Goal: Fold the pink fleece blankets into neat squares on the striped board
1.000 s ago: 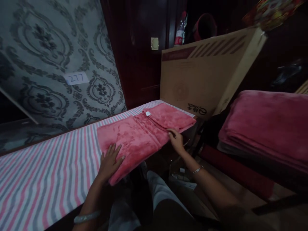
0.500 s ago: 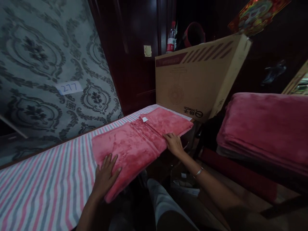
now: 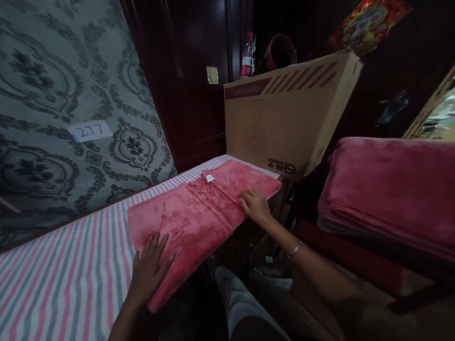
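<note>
A pink plush towel [image 3: 177,213] lies folded in from both ends on a striped cloth [image 3: 71,274], its two ends separated by a narrow strip in the middle. A small white tag [image 3: 210,178] shows at the far edge of its right flap. My left hand [image 3: 151,265] rests on the towel's near left corner, open with fingers spread. On the near edge of the right flap lies my right hand [image 3: 255,206], open with its fingers slightly bent, a bracelet on the wrist. The towel's near edge hangs a little over the front of the surface.
A stack of folded pink cloths [image 3: 394,184] stands at the right. Behind the surface leans a large cardboard box [image 3: 277,123], with a bottle [image 3: 247,57] beyond its top edge. A patterned wall [image 3: 74,85] bearing a numbered paper [image 3: 90,130] borders the left side.
My right hand has shifted slightly from the fold line onto the right flap, its fingers loosening. My left hand stays on the corner. The whole view has turned slightly.
</note>
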The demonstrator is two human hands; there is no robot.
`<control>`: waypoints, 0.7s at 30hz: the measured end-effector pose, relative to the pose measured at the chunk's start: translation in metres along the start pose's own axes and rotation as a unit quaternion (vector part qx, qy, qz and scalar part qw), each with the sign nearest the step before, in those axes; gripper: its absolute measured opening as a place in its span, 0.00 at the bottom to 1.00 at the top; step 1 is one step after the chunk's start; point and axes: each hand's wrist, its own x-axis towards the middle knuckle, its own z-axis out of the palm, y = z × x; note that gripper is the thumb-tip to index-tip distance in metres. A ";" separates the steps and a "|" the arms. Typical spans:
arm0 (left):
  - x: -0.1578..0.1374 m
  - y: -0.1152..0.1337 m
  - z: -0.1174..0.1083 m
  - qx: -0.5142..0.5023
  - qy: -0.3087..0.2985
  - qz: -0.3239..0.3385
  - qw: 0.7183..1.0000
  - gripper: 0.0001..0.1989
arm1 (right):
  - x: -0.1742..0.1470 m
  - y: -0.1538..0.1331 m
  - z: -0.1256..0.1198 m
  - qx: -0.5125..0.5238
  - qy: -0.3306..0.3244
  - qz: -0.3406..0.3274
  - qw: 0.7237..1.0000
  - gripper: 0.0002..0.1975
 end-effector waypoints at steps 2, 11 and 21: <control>0.000 -0.001 0.000 -0.002 0.002 -0.002 1.000 0.31 | 0.007 -0.001 0.004 -0.004 0.036 0.002 0.999 0.22; 0.004 -0.010 0.008 -0.007 0.008 -0.007 1.000 0.35 | 0.001 0.024 0.044 0.167 -0.037 0.009 0.985 0.22; 0.006 -0.021 0.020 -0.028 0.047 0.009 0.998 0.33 | 0.012 0.137 0.060 0.344 0.347 0.388 0.781 0.28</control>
